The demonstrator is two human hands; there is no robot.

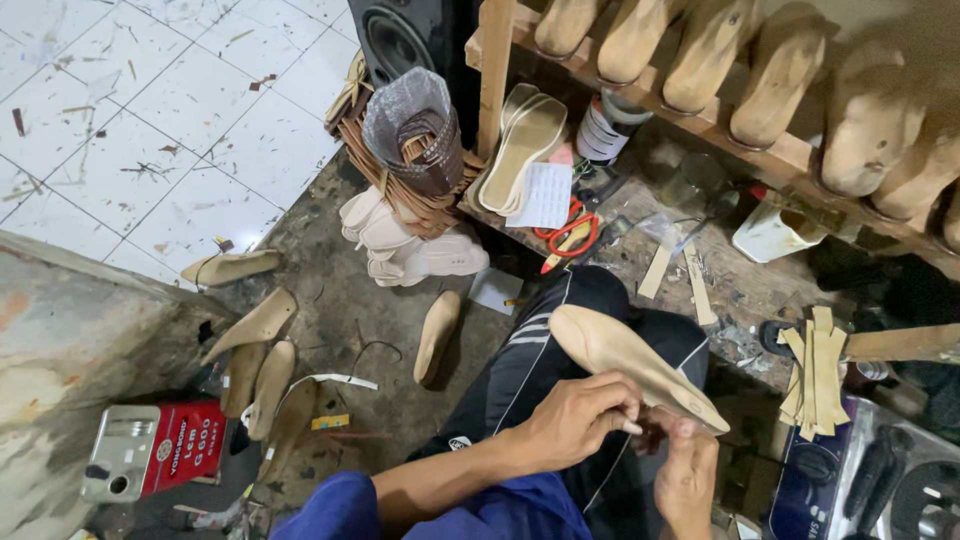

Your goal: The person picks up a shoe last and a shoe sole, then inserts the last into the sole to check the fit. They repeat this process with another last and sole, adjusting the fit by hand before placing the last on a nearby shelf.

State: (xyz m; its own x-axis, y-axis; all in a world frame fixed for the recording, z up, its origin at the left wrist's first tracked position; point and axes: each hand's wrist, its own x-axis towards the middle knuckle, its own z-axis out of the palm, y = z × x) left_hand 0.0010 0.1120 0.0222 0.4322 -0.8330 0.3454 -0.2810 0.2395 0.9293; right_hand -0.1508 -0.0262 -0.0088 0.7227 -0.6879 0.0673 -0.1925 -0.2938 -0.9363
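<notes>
A rack (pixel 800 150) of wooden lasts runs along the top right above a cluttered bench (pixel 740 285). Insoles (pixel 255 325) lie scattered on the floor at left. Over the person's lap, a tan insole (pixel 630 360) is pinched at its toe end by the left hand (pixel 580 420), fingers closed; the right hand (pixel 688 475) grips it from beneath.

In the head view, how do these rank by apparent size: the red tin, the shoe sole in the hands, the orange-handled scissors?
1. Shoe sole, though it is nearest the camera.
2. Red tin, close behind, so this order is unsure.
3. Orange-handled scissors, partly hidden, clearly smallest.
</notes>
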